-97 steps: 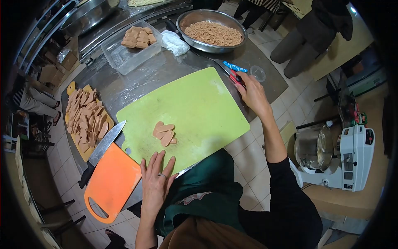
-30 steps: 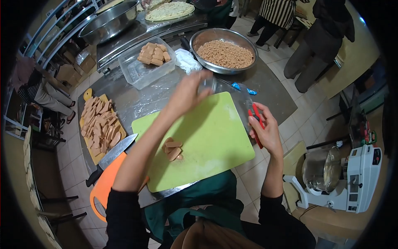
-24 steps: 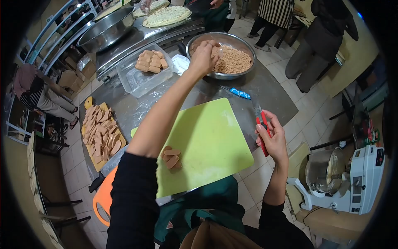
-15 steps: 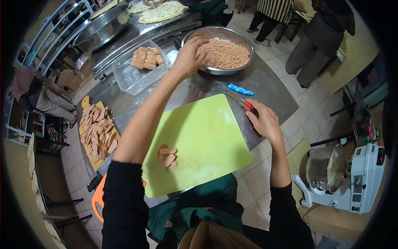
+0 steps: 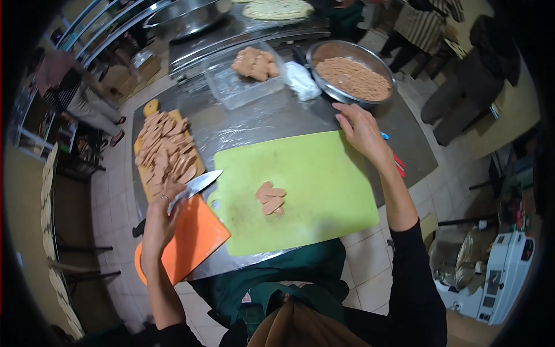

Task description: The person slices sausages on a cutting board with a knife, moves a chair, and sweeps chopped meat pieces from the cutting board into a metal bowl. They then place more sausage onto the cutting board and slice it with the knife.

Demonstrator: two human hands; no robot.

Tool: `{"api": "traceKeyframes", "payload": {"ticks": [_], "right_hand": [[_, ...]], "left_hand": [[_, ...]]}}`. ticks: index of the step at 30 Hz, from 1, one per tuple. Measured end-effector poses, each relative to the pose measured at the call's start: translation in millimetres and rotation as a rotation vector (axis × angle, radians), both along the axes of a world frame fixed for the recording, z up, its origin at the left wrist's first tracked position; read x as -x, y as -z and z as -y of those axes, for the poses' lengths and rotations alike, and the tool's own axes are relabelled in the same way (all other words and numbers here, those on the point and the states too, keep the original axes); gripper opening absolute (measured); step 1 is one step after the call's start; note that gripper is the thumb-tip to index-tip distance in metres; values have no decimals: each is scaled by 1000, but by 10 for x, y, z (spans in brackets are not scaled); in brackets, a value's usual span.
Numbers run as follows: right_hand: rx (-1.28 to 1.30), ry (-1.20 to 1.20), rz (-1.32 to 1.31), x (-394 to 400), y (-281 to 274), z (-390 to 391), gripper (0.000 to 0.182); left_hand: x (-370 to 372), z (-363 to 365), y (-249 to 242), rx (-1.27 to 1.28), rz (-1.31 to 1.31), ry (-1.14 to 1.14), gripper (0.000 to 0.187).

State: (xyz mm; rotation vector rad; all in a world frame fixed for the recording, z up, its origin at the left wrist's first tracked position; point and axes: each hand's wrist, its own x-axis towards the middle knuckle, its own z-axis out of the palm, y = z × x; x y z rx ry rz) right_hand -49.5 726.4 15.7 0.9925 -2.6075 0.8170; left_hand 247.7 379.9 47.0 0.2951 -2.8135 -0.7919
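My left hand (image 5: pixel 159 222) is at the lower edge of a wooden board (image 5: pixel 199 163) heaped with pinkish-brown slices (image 5: pixel 165 139). Its fingertips blur into the slices, so their grip is unclear. Beneath and beside it lies a knife (image 5: pixel 202 182), blade pointing right, next to an orange cutting board (image 5: pixel 193 240). My right hand (image 5: pixel 359 130) hovers over the upper right corner of a green cutting board (image 5: pixel 312 173), fingers apart and holding nothing. Several slices (image 5: pixel 270 198) lie on the green board. Red handles (image 5: pixel 399 166) show beyond my right forearm.
A metal bowl (image 5: pixel 321 81) of chopped pieces (image 5: pixel 352 77) stands at the back, beside white cloth or plastic (image 5: pixel 302 81). Left of it is a clear tub (image 5: pixel 222 89) with sausage pieces (image 5: pixel 254 63). A mixer (image 5: pixel 503 277) stands right. Other people stand at left and right.
My left hand has moved from the chopped-piece bowl down to the slices at left. My right hand has left the red handles and shifted up and left. The camera view has shifted too.
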Motion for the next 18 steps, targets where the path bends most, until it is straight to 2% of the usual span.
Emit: {"api": "traceKeyframes", "payload": {"ticks": [2, 3, 6, 9, 13, 15, 17, 18], "right_hand": [[3, -114, -82, 95, 29, 319, 28], [-32, -133, -107, 130, -22, 447, 29], [-214, -7, -170, 239, -75, 625, 36], [-149, -1, -311, 355, 4, 564, 38], [-199, 15, -33, 25, -182, 580, 37], [-143, -18, 141, -208, -277, 610, 35], [-23, -105, 145, -418, -274, 622, 34], [40, -144, 148, -531, -262, 620, 33]], "left_hand": [[-341, 151, 249, 44, -4, -68, 24], [-447, 185, 322, -30, -7, -155, 26], [-622, 243, 378, 87, -23, -241, 30], [-694, 324, 476, 194, -42, -271, 37], [-720, 486, 609, 326, -114, -287, 38], [-708, 562, 573, 238, -47, -281, 35], [-715, 635, 630, 127, -75, -232, 29], [-711, 674, 642, 98, -48, -223, 33]]}}
